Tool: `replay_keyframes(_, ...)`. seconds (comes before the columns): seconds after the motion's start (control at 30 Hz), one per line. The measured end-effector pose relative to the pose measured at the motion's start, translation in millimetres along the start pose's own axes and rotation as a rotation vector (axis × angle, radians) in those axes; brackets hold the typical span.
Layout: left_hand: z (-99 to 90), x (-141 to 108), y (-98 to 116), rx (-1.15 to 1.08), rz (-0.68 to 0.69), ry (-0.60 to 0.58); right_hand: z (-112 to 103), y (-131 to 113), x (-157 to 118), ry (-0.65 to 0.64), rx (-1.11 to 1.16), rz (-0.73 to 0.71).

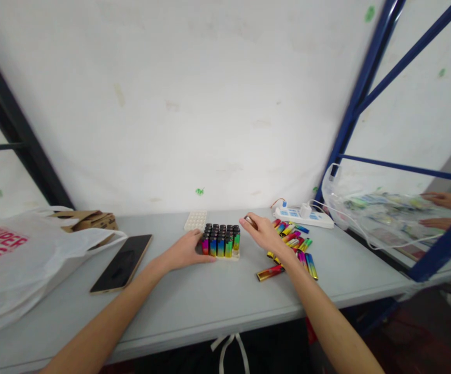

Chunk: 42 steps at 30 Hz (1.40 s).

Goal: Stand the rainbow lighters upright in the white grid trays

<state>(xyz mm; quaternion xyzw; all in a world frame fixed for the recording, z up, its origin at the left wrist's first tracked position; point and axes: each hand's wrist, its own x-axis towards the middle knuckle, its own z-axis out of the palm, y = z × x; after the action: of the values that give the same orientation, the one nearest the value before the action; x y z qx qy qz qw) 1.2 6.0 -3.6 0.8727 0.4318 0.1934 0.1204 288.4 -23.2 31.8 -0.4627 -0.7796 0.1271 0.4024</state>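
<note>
Rows of shiny rainbow-coloured lighters point(220, 244) with black tops stand upright in a pale tray point(235, 255) on the table. My left hand point(186, 249) grips the tray's left side, its thumb along the front edge and its fingers behind. To the right of the tray, my right hand point(262, 231) is raised a little, with thumb and fingers pinched on what looks like a lighter point(250, 222), mostly hidden by the fingers. Beneath and beyond my right forearm lies a loose pile of lighters point(306, 265), pointing in different directions.
A second pale tray with round holes point(196, 220) lies behind the filled one. At left are a phone point(122, 264), a white plastic bag point(34, 259) and cardboard point(96, 221). A power strip point(306, 216) sits back right, near a blue frame post point(350, 119). Another person's hands point(445, 201) show beyond it.
</note>
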Motion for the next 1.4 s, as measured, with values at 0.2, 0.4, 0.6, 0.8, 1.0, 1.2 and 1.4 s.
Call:
replay_keyframes(0.2,-0.1,-1,0,-0.033,0.002,0.018,-15,-9,-2,-0.176,0.185,-0.054)
replay_keyframes(0.4,-0.8,-1,2,-0.048,-0.003,0.020,-22,-9,-6,-0.187,0.120,-0.174)
replay_keyframes(0.6,-2.6,-1,5,-0.013,-0.022,-0.021,-16,1,-8,-0.343,0.154,-0.123)
replay_keyframes(0.8,-2.0,-1,5,-0.011,-0.021,-0.013,-14,5,-6,-0.335,0.162,-0.130)
replay_keyframes(1.0,-2.2,-1,5,-0.032,-0.012,0.010,-17,7,-5,-0.330,0.154,-0.124)
replay_keyframes(1.2,-1.9,-1,5,-0.016,-0.017,0.003,-17,5,-6,-0.326,0.144,-0.113)
replay_keyframes(1.4,-0.6,0,2,-0.008,-0.009,-0.005,-17,17,-2,-0.166,0.000,-0.072)
